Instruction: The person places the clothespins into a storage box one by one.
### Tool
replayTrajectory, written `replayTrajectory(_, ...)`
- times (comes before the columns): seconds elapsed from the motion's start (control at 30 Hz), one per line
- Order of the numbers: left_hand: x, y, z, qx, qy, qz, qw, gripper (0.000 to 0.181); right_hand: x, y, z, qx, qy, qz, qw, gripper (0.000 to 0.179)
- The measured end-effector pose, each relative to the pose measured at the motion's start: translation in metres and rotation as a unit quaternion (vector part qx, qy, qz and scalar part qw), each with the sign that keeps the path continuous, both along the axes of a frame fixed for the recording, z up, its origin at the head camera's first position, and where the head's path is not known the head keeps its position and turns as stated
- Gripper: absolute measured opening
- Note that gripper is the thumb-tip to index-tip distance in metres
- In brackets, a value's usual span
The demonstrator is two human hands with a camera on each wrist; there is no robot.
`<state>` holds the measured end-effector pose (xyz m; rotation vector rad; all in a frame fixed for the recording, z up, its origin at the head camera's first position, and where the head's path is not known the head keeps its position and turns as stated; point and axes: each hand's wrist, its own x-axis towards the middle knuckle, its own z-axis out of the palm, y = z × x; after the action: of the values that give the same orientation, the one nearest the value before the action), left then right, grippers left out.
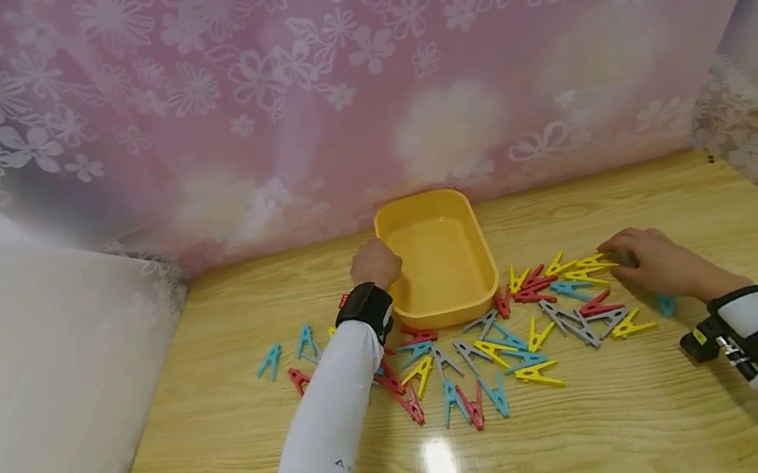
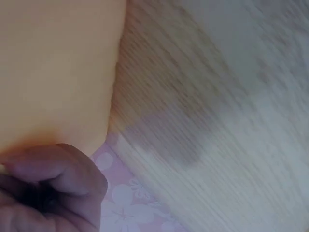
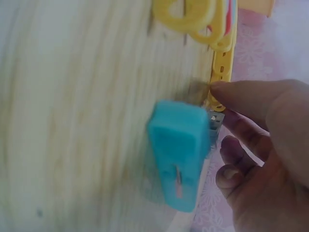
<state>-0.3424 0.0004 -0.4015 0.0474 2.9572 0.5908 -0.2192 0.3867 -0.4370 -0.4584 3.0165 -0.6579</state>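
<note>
My left hand (image 1: 375, 264) is at the left rim of a yellow plastic basin (image 1: 448, 316), its fingers curled over the edge. In the left wrist view, those curled fingers (image 2: 58, 169) meet the basin's outer wall (image 2: 58, 72). To the right, my right hand (image 1: 662, 267) is low over the table, thumb and fingers pinching a grey clothespin (image 1: 624, 257), partly hidden. Its thumb tip also touches a yellow clothespin (image 3: 218, 99) in the right wrist view. A teal clothespin (image 3: 178, 154) lies close to this hand.
Many clothespins in red, yellow, blue and grey lie scattered on the wooden table (image 1: 609, 416), in front of the basin and to both sides. Two blue ones include a clothespin (image 1: 269, 361) at far left. A flowered pink curtain (image 1: 356, 105) hangs behind; a white surface (image 1: 13, 360) bounds the left.
</note>
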Motion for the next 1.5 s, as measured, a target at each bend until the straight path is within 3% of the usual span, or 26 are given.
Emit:
replayTrajectory(0.33,-0.002,-0.001,-0.005,0.007,0.014,0.012,0.9998,0.02,0.0,-0.004,0.002,-0.03,-0.036,-0.054,0.9974,0.043)
replayTrajectory(0.47,-0.003,0.001,-0.006,-0.001,0.018,0.027,0.9995,0.021,0.0,-0.01,0.009,-0.043,-0.02,-0.077,0.9959,0.047)
replayTrajectory(0.63,-0.006,0.002,-0.009,-0.013,0.022,0.051,0.9984,0.022,-0.011,-0.035,0.021,-0.07,0.021,-0.094,0.9928,0.05)
replayTrajectory(0.8,-0.004,0.003,-0.008,-0.031,0.027,0.058,0.9975,0.022,-0.028,-0.077,0.037,-0.104,0.064,-0.083,0.9891,0.046)
replayTrajectory(1.1,0.004,0.01,-0.002,-0.051,0.034,0.06,0.9963,0.022,-0.063,-0.144,0.057,-0.116,0.077,-0.04,0.9895,0.042)
replayTrajectory(1.5,0.009,0.011,0.0,-0.068,0.041,0.067,0.9946,0.023,-0.091,-0.191,0.048,-0.109,0.043,-0.014,0.9931,0.043)
